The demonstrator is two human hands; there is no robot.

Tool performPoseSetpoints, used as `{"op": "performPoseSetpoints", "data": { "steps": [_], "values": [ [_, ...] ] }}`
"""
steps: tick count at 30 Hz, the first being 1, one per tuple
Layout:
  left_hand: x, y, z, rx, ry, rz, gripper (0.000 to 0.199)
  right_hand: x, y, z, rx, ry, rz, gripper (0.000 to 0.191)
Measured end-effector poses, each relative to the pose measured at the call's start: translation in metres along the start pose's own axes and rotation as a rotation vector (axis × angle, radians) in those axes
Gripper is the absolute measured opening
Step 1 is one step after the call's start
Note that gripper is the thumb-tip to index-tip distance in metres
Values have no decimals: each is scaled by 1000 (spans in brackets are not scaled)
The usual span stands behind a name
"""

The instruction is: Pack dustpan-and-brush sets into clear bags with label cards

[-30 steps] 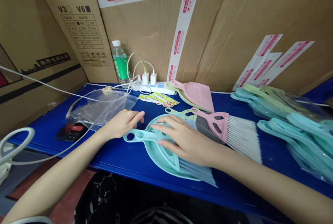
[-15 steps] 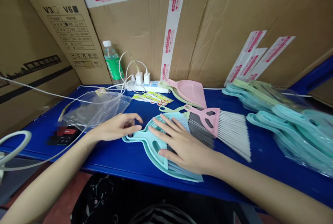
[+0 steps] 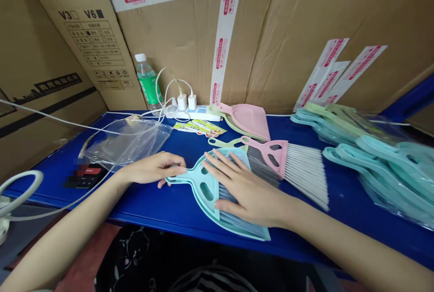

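A turquoise hand brush [image 3: 207, 191] lies nested on a matching turquoise dustpan [image 3: 233, 231], both near the table's front edge with their handles to the left. My left hand [image 3: 158, 168] is closed around the handle ends of the pair, thumb on top. My right hand [image 3: 244, 188] lies flat over the brush, fingers stretched across its head and grey bristles. Just beyond it are a pink hand brush [image 3: 280, 158] with white bristles and a green-handled brush [image 3: 226, 143] with dark bristles. The pink dustpan [image 3: 249, 120] rests on a green one [image 3: 230, 122].
Bagged turquoise brush sets [image 3: 389, 174] are piled at the right. A clear plastic bag [image 3: 125, 143], a phone-like black device [image 3: 90, 175] and white cables lie at the left. A bottle [image 3: 148, 84] and power strip [image 3: 200, 112] stand before cardboard walls.
My left hand has closed on the handle ends of the turquoise set. The set has shifted slightly right, with my right hand still flat on it.
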State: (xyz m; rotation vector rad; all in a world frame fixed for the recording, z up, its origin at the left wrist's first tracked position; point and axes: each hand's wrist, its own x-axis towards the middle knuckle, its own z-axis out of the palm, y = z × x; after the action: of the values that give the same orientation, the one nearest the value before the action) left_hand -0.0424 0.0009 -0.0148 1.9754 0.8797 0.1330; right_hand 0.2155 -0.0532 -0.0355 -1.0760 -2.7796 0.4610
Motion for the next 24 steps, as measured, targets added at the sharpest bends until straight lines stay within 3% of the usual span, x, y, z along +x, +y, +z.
{"op": "performPoseSetpoints", "data": {
  "steps": [9,24],
  "values": [
    [7,-12,-1,-197,-41,-15,38,0,3,-1,20,-49,-18,78],
    [7,-11,-1,-217,-45,-19,37,1,4,-3,18,-47,-28,77]
  ]
}}
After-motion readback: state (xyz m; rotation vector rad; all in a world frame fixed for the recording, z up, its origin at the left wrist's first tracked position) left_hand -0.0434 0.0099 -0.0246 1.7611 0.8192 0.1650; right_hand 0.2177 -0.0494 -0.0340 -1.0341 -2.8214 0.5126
